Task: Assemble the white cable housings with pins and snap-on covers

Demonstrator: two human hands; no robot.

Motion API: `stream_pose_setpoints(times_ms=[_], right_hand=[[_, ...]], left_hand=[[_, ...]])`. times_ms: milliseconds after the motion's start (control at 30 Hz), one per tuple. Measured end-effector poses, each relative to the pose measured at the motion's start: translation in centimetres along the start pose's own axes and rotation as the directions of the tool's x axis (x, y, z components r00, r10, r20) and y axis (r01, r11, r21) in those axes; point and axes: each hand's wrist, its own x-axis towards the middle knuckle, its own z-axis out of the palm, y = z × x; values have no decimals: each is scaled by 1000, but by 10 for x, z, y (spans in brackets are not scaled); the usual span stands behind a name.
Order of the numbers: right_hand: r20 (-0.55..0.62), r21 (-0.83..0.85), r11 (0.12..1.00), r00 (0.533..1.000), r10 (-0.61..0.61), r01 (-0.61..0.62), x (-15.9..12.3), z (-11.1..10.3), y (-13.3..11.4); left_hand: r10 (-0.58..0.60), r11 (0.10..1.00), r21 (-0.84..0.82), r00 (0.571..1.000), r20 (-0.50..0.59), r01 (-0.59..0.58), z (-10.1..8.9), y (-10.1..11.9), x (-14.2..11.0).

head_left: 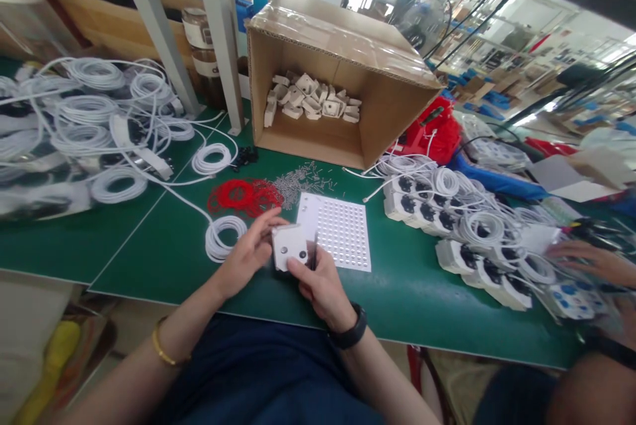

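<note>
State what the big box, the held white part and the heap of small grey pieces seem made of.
Box: brown corrugated cardboard, matte inside; its ridged cut edge shows, and clear tape shines on top.
White part: probably moulded plastic, smooth and evenly coloured; painted metal isn't ruled out.
Grey pieces: likely bare metal, given their silvery look.

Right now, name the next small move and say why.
Probably close the left hand on the left edge of the white part: the right hand grips its lower right, while the left hand's hold at that edge is unclear.
</note>
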Motion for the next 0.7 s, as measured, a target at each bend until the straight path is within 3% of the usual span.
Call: stream_pose_setpoints(times_ms=[133, 333, 400, 533, 633, 700], right_hand=[[-40, -51, 998, 998, -38, 36, 3, 2, 3], [-58, -97, 995, 998, -39, 33, 5, -1, 7], [-83, -85, 996, 996, -27, 20, 4, -1, 11], [-132, -49, 998, 991, 18, -25, 2, 0, 18], [-150, -230, 973, 988, -37, 2, -2, -1, 13], [-147, -499, 862, 972, -181, 85, -6, -5, 3]], left_hand=[[-115, 977, 174, 991, -74, 127, -6, 3, 14], [-122, 972, 171, 971, -207, 159, 9, -7, 15], [-103, 975, 175, 977, -188, 137, 9, -6, 11], [-34, 954, 295, 999, -39, 45, 9, -1, 2], [-57, 892, 441, 993, -101, 96, 15, -2, -3], [-58, 872, 474, 987, -149, 123, 18, -6, -5]])
